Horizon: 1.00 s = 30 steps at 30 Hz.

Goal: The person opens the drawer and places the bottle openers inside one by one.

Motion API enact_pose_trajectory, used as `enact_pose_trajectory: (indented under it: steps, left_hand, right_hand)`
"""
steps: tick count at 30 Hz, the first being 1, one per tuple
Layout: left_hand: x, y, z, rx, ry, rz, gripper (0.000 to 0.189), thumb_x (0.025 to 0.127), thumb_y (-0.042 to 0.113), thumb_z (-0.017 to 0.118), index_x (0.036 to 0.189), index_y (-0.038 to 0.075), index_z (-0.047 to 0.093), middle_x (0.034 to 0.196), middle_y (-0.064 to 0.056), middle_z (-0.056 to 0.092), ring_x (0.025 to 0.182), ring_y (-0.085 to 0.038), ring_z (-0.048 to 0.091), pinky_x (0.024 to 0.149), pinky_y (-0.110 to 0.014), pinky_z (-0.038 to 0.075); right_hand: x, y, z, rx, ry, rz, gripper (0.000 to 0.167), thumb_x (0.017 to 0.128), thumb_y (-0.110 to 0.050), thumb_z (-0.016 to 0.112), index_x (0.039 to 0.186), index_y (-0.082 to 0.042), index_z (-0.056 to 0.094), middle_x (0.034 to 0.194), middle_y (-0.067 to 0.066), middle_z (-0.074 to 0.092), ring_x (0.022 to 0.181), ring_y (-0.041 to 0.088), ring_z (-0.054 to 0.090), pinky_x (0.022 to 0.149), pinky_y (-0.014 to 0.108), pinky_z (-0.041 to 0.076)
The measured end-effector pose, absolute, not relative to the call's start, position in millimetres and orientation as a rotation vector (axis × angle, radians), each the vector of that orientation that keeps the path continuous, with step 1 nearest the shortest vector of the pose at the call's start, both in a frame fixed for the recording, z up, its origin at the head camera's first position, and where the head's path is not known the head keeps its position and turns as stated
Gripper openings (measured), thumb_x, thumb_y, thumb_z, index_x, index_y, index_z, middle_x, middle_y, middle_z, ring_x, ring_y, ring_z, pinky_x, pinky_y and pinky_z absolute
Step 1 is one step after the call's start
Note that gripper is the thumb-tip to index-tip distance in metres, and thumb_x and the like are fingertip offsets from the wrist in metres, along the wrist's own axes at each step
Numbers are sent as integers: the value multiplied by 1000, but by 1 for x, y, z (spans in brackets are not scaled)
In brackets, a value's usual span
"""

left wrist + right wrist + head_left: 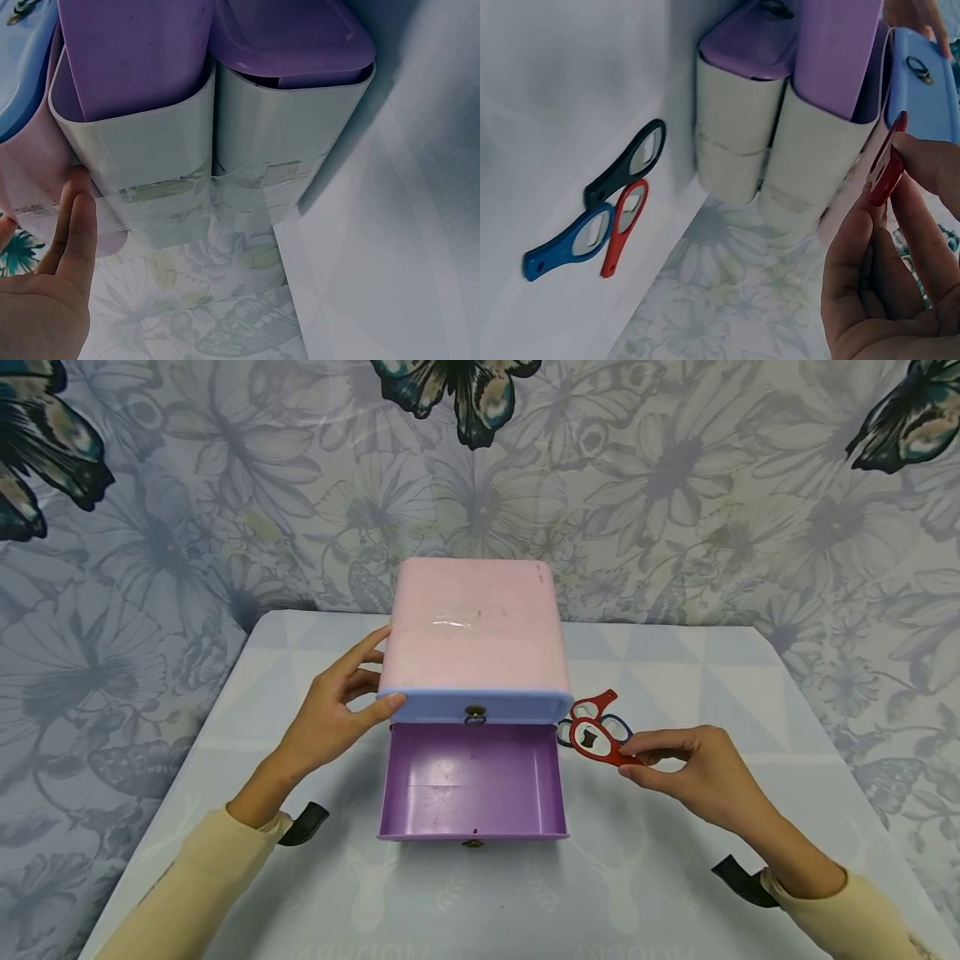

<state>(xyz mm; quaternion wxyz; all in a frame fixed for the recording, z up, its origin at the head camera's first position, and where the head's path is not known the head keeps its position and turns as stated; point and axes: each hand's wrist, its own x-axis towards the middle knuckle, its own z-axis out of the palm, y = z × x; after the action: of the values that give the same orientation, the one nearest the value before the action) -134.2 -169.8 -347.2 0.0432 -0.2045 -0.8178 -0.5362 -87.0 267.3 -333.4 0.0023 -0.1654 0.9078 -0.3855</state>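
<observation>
A small drawer unit (477, 627) with a pink top stands on the table; its middle purple drawer (475, 785) is pulled out and bare inside. My left hand (330, 710) rests against the unit's left side, fingers extended along the pink wall and thumb on the blue top drawer front (431, 705). Between thumb and fingers, my right hand (693, 772) pinches a red oval-framed tool (615, 755) just right of the unit. Below it lie a similar black tool (600, 186), a blue one (551, 253) and another red one (615, 244), close together.
The bottom purple drawer (742, 49) of the unit is closed. Patterned wallpaper (675, 510) with butterfly decorations rises behind the table (300, 652). Black straps (303, 823) show at both wrists.
</observation>
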Motion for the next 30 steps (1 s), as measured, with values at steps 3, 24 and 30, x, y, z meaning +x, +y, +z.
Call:
enact_pose_trajectory:
  steps: [3, 24, 30]
  left_hand:
    - [-134, -170, -347, -626, -2501, -1641, 80, 92, 15, 73, 155, 41, 32, 131, 1, 53, 99, -18, 69, 100, -23, 51]
    - [-134, -170, -347, -615, -2511, -1636, 80, 92, 16, 73, 155, 42, 31, 133, 0, 52, 101, -16, 68, 101, -33, 52]
    - [-134, -171, -348, -601, -2514, -1644, 80, 92, 18, 74, 155, 43, 32, 133, 0, 52, 101, -15, 68, 103, -35, 51]
  right_hand:
    - [-84, 261, -331, -576, 2832, -1227, 20, 79, -12, 86, 96, -20, 80, 92, -5, 76, 80, 4, 69, 73, 17, 56]
    - [-90, 201, -337, -938, 2621, -1283, 18, 80, -12, 85, 93, -24, 79, 95, -11, 76, 86, 5, 69, 72, 23, 57]
    - [-94, 184, -340, -990, 2600, -1263, 18, 81, -13, 85, 94, -24, 80, 94, -11, 76, 87, 4, 69, 72, 26, 57]
